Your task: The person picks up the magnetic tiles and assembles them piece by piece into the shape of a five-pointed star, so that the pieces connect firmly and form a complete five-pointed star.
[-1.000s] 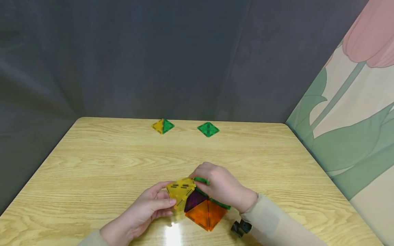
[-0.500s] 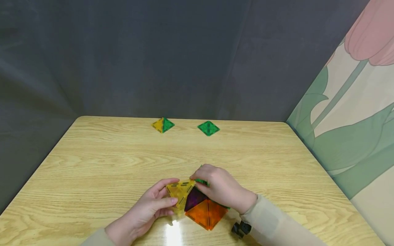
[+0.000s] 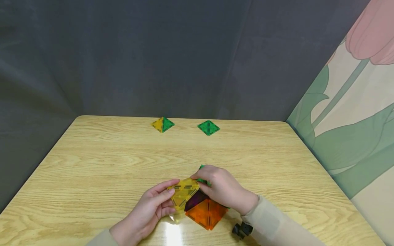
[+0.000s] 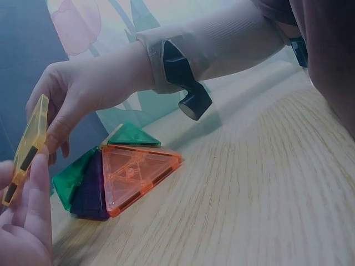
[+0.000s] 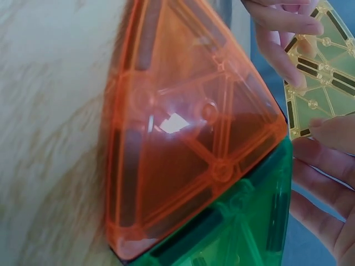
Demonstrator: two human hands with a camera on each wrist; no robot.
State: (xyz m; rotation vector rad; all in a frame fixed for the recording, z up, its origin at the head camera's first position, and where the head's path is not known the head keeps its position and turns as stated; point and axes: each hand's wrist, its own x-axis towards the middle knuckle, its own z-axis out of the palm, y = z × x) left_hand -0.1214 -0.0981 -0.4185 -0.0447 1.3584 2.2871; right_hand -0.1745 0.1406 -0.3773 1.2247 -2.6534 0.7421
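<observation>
Two yellow triangular magnetic tiles (image 3: 185, 193), joined along an edge, are raised between my hands in the head view. My left hand (image 3: 150, 208) grips their left side, thumb on the near face. My right hand (image 3: 224, 188) pinches their right corner; the right wrist view has its thumb (image 5: 335, 133) over the tile. Just below sits a cluster of magnetic tiles: orange tiles (image 3: 198, 214), a purple tile (image 3: 194, 201) and green tiles (image 4: 133, 134). My right hand partly covers the green ones in the head view.
Near the table's (image 3: 107, 160) far edge lie a yellow-and-green diamond of tiles (image 3: 163, 124) and a green diamond (image 3: 208, 127). A dark curtain (image 3: 154, 61) hangs behind. A flowered panel (image 3: 354, 136) stands at the right. A black device (image 3: 242, 230) is on my right wrist.
The yellow tiles have tilted and shifted slightly right. My left thumb has moved up along them, and the left hand has come a little to the right. The right hand has barely moved.
</observation>
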